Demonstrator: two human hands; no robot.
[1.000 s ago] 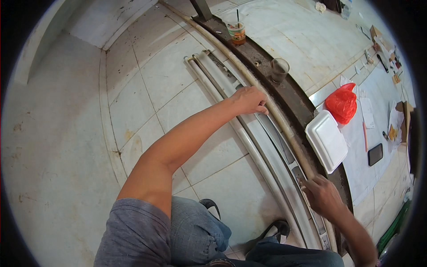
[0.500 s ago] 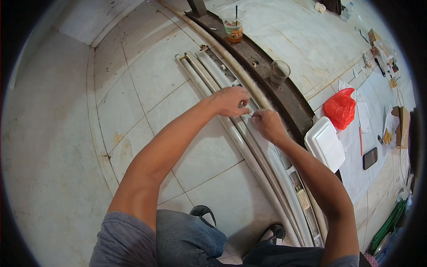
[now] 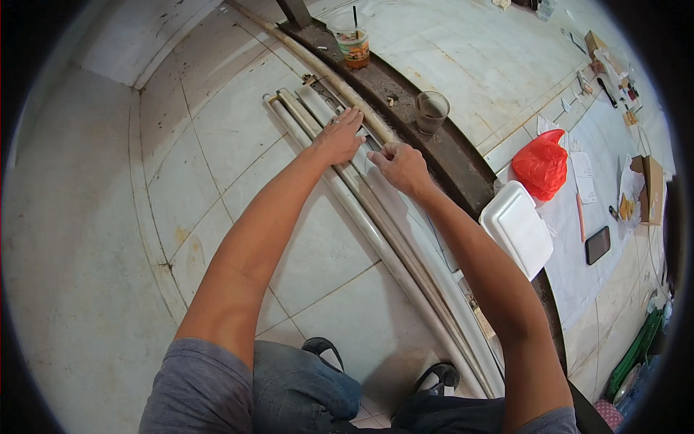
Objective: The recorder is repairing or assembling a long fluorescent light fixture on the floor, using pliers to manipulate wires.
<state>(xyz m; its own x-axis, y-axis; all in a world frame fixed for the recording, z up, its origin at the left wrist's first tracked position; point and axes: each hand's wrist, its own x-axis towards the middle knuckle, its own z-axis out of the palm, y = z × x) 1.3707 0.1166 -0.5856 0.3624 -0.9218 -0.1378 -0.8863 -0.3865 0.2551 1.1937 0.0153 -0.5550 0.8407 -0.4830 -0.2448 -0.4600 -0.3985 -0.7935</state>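
Observation:
My left hand (image 3: 338, 140) lies with its fingers stretched out across the upper part of a long white lamp batten (image 3: 408, 210). Close to its right, my right hand (image 3: 402, 168) is over the same batten. Its fingers are curled together near the tips; what they hold, if anything, is too small to make out. Alongside the batten, on its left, runs a pale long tube (image 3: 369, 217) with another narrow strip between them. Part of the batten's lower end, with yellowish fittings (image 3: 483, 323), shows beside my right forearm.
A brown metal beam (image 3: 463, 170) runs along the right, carrying a drink cup with a straw (image 3: 353, 49) and a glass (image 3: 431, 113). Beyond it are a white foam box (image 3: 517, 230), a red plastic bag (image 3: 541, 165), a phone (image 3: 598, 246) and an open carton (image 3: 650, 189).
Both hands have moved up and left in the picture, and the whole view has shifted slightly. My left hand's fingers, curled before, now stretch out flat over the batten.

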